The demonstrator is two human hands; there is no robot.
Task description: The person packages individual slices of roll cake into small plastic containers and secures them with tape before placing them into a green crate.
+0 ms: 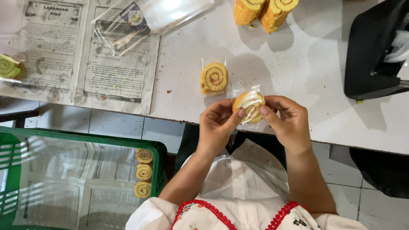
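head view: the left hand (217,123) and right hand (286,119) both pinch a swirl cake slice (249,106) in its clear wrapper, held between them over the worktop (298,64) edge. it seems best to keep the pinch light and the film flat so the cake isn't crushed. the wrapper's seam is hard to make out. another wrapped slice (214,77) lies just beyond the left hand.
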